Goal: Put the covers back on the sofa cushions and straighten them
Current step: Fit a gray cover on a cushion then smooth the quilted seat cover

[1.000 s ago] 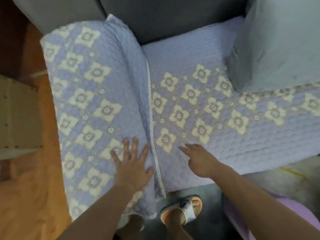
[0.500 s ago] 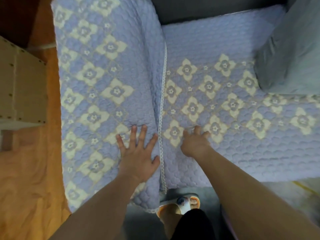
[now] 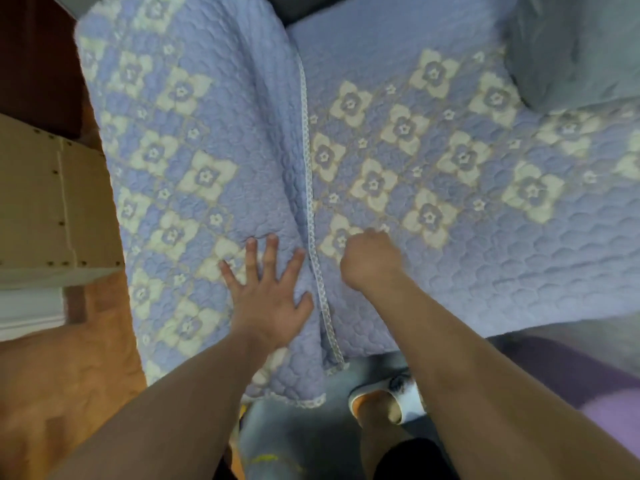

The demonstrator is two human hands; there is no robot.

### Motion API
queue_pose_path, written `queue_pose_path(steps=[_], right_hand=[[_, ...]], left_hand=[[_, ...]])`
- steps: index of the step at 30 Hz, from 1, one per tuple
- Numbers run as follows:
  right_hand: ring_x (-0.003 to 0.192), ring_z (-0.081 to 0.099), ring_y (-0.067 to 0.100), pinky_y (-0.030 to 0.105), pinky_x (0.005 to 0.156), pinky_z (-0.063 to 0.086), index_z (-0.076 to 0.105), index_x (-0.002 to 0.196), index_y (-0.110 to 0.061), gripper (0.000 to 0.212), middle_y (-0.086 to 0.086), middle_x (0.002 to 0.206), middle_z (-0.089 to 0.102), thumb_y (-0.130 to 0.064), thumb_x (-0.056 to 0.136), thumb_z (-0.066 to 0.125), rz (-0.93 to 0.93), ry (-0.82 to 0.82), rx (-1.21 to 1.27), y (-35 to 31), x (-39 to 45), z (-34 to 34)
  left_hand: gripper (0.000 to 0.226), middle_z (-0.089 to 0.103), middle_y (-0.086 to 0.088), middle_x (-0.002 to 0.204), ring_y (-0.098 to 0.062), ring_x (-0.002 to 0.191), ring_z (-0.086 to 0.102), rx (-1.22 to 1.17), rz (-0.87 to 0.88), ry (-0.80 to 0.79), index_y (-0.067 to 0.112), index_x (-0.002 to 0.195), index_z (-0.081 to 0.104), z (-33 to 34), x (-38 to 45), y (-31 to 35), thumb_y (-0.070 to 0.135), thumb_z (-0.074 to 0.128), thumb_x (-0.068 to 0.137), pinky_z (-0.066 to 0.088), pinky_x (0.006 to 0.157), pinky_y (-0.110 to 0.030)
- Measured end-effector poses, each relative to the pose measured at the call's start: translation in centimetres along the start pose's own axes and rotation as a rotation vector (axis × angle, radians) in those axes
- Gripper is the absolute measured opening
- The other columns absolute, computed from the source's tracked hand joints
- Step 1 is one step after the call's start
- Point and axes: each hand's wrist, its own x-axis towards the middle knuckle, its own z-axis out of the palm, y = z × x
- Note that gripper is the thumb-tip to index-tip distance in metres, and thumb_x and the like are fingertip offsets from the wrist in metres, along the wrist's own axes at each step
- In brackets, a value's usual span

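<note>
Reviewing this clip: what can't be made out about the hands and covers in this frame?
- Head view: right hand fingers curl under, hidden by its own back and motion blur; any grip on the seat cover is unclear.
- Grey cushion is cut off by the top-right edge.
- Under the left hand, the armrest cover hides the sofa beneath.
- The slipper is partly behind the right forearm.

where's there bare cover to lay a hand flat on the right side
Free: the seat cover between the right hand and grey cushion, out to its front edge. Crowded: the lace-trimmed seam, with the left hand pressed flat beside it.
</note>
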Motion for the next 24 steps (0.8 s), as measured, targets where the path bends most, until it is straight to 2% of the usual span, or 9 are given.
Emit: queue_pose_path(steps=[3, 7, 9, 11, 14, 16, 18, 22, 24], right_hand=[[0.105, 0.062, 0.03, 0.031, 0.079, 0.046, 0.063, 0.117, -0.006, 0.031, 0.016, 0.115, 0.063, -0.023, 0.101, 0.043, -0.011, -0.23, 0.629, -2.5, -2.1, 5.6], [0.115, 0.057, 0.026, 0.042, 0.104, 0.044, 0.063, 0.119, -0.017, 0.049, 0.007, 0.127, 0.062, -0.049, 0.099, 0.034, 0.247, -0.338, 1.235, -2.6, -3.8, 12.1], [0.127, 0.05, 0.024, 0.045, 0.114, 0.035, 0.061, 0.127, -0.017, 0.053, 0.005, 0.14, 0.055, -0.052, 0.098, 0.034, 0.238, -0.285, 1.248, -2.7, -4.6, 13.8], [0.137, 0.039, 0.015, 0.042, 0.12, 0.025, 0.056, 0.138, -0.019, 0.061, -0.006, 0.147, 0.046, -0.057, 0.095, 0.037, 0.246, -0.146, 1.362, -3.1, -5.8, 15.5], [0.131, 0.047, 0.024, 0.041, 0.118, 0.03, 0.064, 0.125, -0.015, 0.064, 0.005, 0.136, 0.056, -0.066, 0.094, 0.041, 0.242, -0.126, 1.441, -4.0, -6.7, 17.9], [0.131, 0.046, 0.035, 0.033, 0.109, 0.037, 0.052, 0.135, -0.001, 0.051, 0.019, 0.14, 0.052, -0.039, 0.106, 0.036, 0.294, -0.24, 1.419, -4.6, -7.0, 18.9], [0.122, 0.053, 0.031, 0.023, 0.098, 0.046, 0.053, 0.129, -0.002, 0.032, 0.018, 0.132, 0.056, -0.019, 0.108, 0.036, 0.254, -0.173, 1.501, -5.2, -6.6, 20.1], [0.116, 0.058, 0.033, 0.032, 0.09, 0.044, 0.062, 0.121, -0.001, 0.04, 0.019, 0.123, 0.063, -0.029, 0.105, 0.039, 0.308, -0.145, 1.359, -5.3, -6.8, 21.2], [0.102, 0.06, 0.031, 0.031, 0.078, 0.042, 0.066, 0.097, -0.006, 0.036, 0.016, 0.112, 0.067, -0.027, 0.103, 0.038, 0.322, -0.038, 1.141, -3.8, -7.3, 20.6]], left_hand=[[0.069, -0.02, -0.002, 0.165, -0.034, 0.147, -0.03, 0.004, 0.019, -0.007, 0.045, 0.156, 0.003, -0.1, -0.1, 0.1, 0.069, 0.022, 0.094, -0.011, 0.109, -0.074], [0.047, 0.019, -0.009, 0.161, -0.044, 0.147, 0.007, 0.102, 0.135, 0.061, 0.037, 0.141, 0.041, -1.9, 0.6, -0.2, 0.053, 0.033, 0.097, 0.002, 0.113, -0.068], [0.042, 0.052, -0.007, 0.138, -0.037, 0.133, 0.037, 0.288, 0.44, 0.12, 0.022, 0.117, 0.066, -3.1, 2.1, -0.7, 0.043, 0.035, 0.098, 0.019, 0.113, -0.059], [0.048, 0.068, 0.001, 0.113, -0.025, 0.116, 0.053, 0.409, 0.713, -0.057, 0.023, 0.101, 0.073, -4.9, 4.6, 0.5, 0.039, 0.027, 0.099, 0.027, 0.11, -0.047], [0.045, 0.064, -0.003, 0.127, -0.025, 0.115, 0.058, 0.646, 0.688, -0.481, 0.023, 0.12, 0.066, -6.6, 7.7, 3.9, 0.043, 0.03, 0.102, 0.039, 0.097, -0.035], [0.052, 0.054, -0.008, 0.143, -0.029, 0.125, 0.054, 0.74, 0.637, -0.616, 0.018, 0.135, 0.057, -6.7, 8.5, 5.1, 0.048, 0.033, 0.1, 0.043, 0.1, -0.039], [0.056, 0.047, -0.008, 0.15, -0.03, 0.132, 0.049, 0.795, 0.648, -0.62, 0.017, 0.142, 0.051, -6.4, 8.6, 5.6, 0.05, 0.03, 0.101, 0.04, 0.105, -0.042], [0.059, 0.035, -0.003, 0.159, -0.027, 0.144, 0.036, 0.855, 0.637, -0.653, 0.023, 0.153, 0.036, -5.6, 7.3, 5.3, 0.05, 0.022, 0.102, 0.029, 0.116, -0.047], [0.065, 0.032, -0.002, 0.16, -0.027, 0.147, 0.031, 0.876, 0.597, -0.613, 0.025, 0.155, 0.032, -5.0, 6.9, 5.0, 0.054, 0.016, 0.099, 0.021, 0.119, -0.051]])
